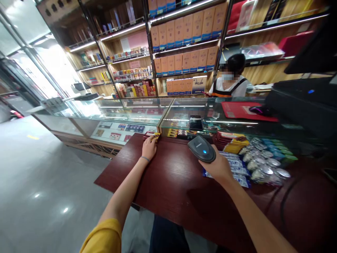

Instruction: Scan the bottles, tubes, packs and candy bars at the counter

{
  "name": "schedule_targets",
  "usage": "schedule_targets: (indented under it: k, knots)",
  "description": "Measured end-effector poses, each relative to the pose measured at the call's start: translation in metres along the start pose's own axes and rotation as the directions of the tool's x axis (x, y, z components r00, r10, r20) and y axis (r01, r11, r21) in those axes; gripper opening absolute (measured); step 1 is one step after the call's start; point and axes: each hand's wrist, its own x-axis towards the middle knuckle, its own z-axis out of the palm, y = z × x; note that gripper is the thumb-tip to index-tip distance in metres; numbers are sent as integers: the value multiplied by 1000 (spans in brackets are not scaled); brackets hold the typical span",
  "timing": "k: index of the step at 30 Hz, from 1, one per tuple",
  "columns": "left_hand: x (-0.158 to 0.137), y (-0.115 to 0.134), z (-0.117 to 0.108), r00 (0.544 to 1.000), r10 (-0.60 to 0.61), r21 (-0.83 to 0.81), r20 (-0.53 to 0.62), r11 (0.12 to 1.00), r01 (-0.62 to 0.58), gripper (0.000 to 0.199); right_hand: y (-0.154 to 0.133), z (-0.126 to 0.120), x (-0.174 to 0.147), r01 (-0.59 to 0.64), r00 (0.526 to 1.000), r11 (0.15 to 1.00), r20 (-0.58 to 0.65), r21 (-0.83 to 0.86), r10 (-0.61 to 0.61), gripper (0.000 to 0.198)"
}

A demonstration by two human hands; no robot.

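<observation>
My right hand (218,165) is wrapped round the handle of a dark barcode scanner (202,149), which is held above the brown table and has a blue light glowing on top. At the table's far left corner, my left hand (149,149) has its fingers closed over a small stack of flat red-and-yellow packets (149,134). Part of that stack is hidden by the fingers. A larger row of similar red-and-yellow packets (231,141) stands to the right of the scanner. Blue-and-white sachets (238,170) lie beneath and beside my right hand.
Clear jars with silver lids (264,170) and green-topped packs (283,149) crowd the right side of the table (168,182). Behind it runs a glass display counter (126,109) with a phone (196,122) and a red mat (244,110). A person (231,79) is beyond the counter.
</observation>
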Motion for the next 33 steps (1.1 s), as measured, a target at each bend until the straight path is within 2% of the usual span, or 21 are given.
schedule_targets:
  k: [7, 11, 16, 21, 23, 24, 25, 26, 27, 29, 30, 31, 32, 33]
  knots:
    - [13, -13, 17, 997, -79, 56, 4, 995, 79, 63, 5, 12, -9, -9, 1000, 999, 8, 46, 9, 28]
    - [15, -15, 22, 996, -86, 84, 34, 993, 83, 55, 6, 10, -10, -21, 999, 999, 29, 41, 20, 29]
    - [13, -14, 17, 1000, 1, 91, 25, 996, -3, 40, 10, 5, -11, -21, 995, 1000, 95, 9, 20, 32]
    - [10, -2, 1, 999, 52, -14, 0, 999, -52, 38, 11, 3, -16, -19, 999, 999, 43, 26, 18, 31]
    - [9, 12, -3, 997, -16, -140, -80, 990, 4, 36, 13, 1, -17, -23, 1000, 1000, 1, 21, 23, 30]
    - [9, 21, -4, 987, -95, -238, -133, 969, 61, 33, 14, 0, -17, -21, 1000, 999, -9, 26, 22, 30]
    - [9, 31, -3, 962, -204, -361, -179, 924, 129, 29, 15, -1, -17, -18, 1000, 999, -13, 39, 19, 30]
    - [10, 43, -1, 918, -338, -502, -208, 842, 196, 25, 16, -3, -17, -18, 1000, 998, -16, 53, 19, 31]
    - [11, 56, 2, 873, -457, -647, -172, 721, 250, 21, 17, -4, -16, -20, 1000, 998, -20, 67, 22, 32]
    - [11, 81, 7, 779, -626, -886, 28, 344, 309, 21, 19, -7, -16, -40, 998, 996, -44, 76, 44, 35]
    - [9, 93, 10, 768, -619, -938, 164, 142, 315, 21, 19, -8, -15, -52, 996, 996, -62, 72, 56, 36]
    - [7, 103, 12, 764, -588, -948, 267, -17, 318, 20, 20, -9, -15, -60, 995, 996, -80, 68, 65, 36]
    - [5, 111, 12, 767, -547, -939, 335, -126, 320, 19, 20, -9, -15, -62, 993, 996, -95, 67, 69, 36]
    - [1, 118, 12, 778, -504, -927, 375, -189, 325, 19, 20, -10, -16, -59, 992, 996, -104, 68, 66, 36]
